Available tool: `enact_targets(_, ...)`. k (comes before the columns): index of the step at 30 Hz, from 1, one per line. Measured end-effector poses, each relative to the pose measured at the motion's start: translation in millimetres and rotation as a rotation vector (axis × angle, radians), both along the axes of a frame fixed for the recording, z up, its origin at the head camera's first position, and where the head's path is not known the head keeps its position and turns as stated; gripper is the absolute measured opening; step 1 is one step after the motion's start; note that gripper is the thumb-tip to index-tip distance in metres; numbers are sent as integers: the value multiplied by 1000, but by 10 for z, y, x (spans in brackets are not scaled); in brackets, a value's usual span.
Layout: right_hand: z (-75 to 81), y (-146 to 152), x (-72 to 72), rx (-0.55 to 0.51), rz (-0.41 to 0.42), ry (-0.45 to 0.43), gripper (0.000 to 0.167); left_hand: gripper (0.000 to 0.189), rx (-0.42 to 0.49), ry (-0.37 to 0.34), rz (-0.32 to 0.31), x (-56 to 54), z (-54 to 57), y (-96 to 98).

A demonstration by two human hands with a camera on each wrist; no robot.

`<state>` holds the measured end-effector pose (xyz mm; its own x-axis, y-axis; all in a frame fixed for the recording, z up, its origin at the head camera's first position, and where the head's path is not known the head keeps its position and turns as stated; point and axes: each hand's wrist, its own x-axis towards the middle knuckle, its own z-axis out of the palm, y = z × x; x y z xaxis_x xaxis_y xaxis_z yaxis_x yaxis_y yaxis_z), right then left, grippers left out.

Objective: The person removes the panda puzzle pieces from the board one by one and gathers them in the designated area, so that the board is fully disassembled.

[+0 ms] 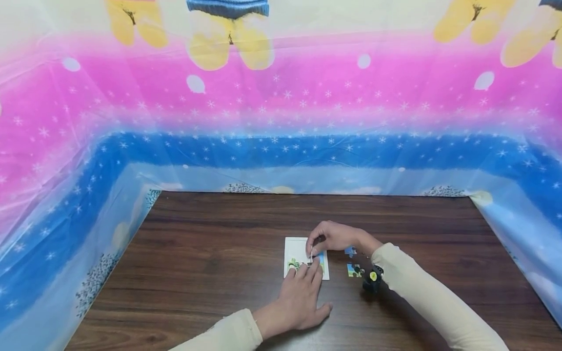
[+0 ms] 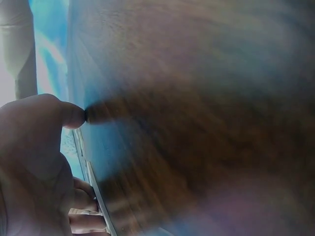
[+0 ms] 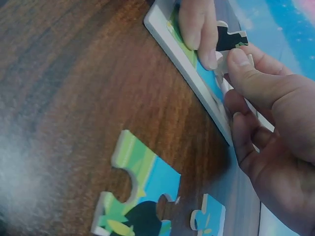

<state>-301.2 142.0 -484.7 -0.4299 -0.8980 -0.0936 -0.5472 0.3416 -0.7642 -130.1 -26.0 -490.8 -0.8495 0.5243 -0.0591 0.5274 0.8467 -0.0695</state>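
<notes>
A small white puzzle tray (image 1: 295, 245) lies on the table, with coloured jigsaw pieces (image 1: 293, 263) in its near part. My left hand (image 1: 300, 298) rests its outstretched fingertips on the pieces at the tray's near side, thumb spread to the right. Over the tray, my right hand (image 1: 337, 237) pinches a puzzle piece (image 3: 231, 39) between thumb and fingers. That piece is tilted up, and its black and green face shows in the right wrist view. In the left wrist view, the left hand (image 2: 34, 147) touches the tray's edge (image 2: 101, 201); its fingertips are partly hidden.
Loose blue-green jigsaw pieces (image 1: 353, 270) lie right of the tray, partly beside the right wrist, and a bluish piece (image 3: 211, 216) sits near them. A dark wrist camera (image 1: 372, 278) hangs at the right wrist. Patterned cloth (image 1: 281, 151) surrounds the brown wooden table (image 1: 210, 234).
</notes>
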Motion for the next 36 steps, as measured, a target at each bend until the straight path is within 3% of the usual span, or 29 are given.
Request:
enact_targets(15,-9,11,58,7,-40,79,11,87,1,-34,-7,-33,7,-5)
enact_targets(36,-57,-2,57,-54,-55,-2,9,89,-3,-54,-6,-33,36,-38)
